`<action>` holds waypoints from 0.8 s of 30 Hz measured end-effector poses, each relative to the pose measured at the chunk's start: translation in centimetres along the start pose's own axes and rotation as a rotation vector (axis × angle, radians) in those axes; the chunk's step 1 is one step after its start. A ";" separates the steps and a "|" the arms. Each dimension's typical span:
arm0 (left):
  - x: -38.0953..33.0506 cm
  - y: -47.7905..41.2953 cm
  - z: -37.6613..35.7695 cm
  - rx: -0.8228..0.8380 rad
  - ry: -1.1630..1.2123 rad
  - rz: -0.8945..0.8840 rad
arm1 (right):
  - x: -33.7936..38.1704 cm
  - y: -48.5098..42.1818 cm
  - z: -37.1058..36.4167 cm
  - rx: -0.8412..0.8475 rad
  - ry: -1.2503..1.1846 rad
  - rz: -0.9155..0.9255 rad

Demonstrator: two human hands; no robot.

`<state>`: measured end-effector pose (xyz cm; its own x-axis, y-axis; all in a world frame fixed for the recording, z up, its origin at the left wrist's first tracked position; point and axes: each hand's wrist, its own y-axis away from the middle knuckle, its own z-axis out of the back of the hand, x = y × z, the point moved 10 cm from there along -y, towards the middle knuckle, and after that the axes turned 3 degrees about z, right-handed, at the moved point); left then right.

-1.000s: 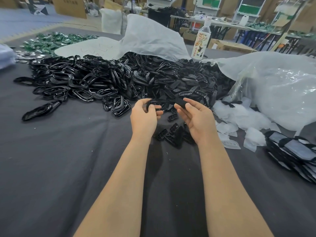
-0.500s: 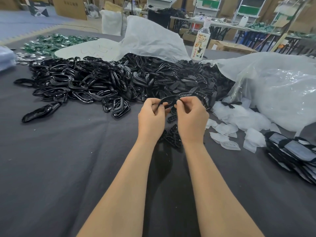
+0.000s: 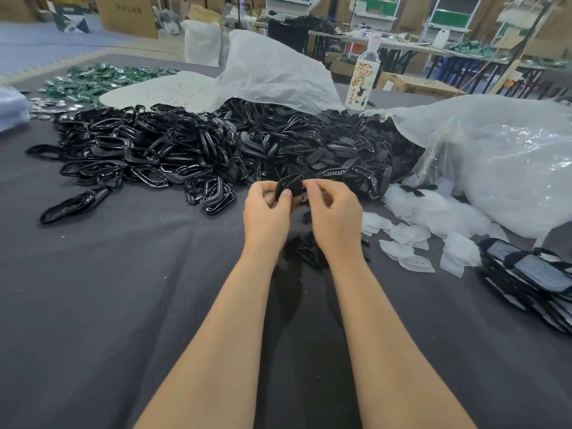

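both my hands have drawn together since a second ago, when the right one was open and apart. now my left hand [image 3: 266, 209] and right hand [image 3: 332, 209] pinch one black plastic piece [image 3: 291, 186] between curled fingertips, held above the dark cloth [image 3: 123, 289], just before the black pile [image 3: 216, 147].

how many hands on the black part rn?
2. The left hand pinches the black part at its left end; the right hand pinches its right end. Both are raised over the grey cloth, before the black pile. Some fingertips are hidden.
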<state>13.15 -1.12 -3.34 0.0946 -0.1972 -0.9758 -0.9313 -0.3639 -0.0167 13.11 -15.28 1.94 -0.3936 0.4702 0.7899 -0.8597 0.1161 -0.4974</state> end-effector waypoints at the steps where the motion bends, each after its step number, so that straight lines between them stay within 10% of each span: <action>1: 0.0 0.0 -0.1 0.012 0.011 0.006 | -0.7 -0.1 0.6 -0.050 -0.051 -0.054; 7: 0.4 0.4 -1.7 0.162 0.028 0.049 | -4.8 0.4 -0.2 -0.011 -0.521 -0.455; 18: 0.2 0.6 -2.4 0.253 -0.028 0.078 | -4.4 0.5 -1.0 0.156 -0.709 -0.504; 24: -0.6 0.9 -1.6 0.180 -0.270 0.000 | -4.4 0.0 -0.8 0.205 -0.426 -0.353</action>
<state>12.86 -2.81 -2.38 0.0205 0.0598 -0.9980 -0.9809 -0.1921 -0.0317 15.09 -16.64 -1.78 -0.1321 0.0356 0.9906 -0.9911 0.0105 -0.1325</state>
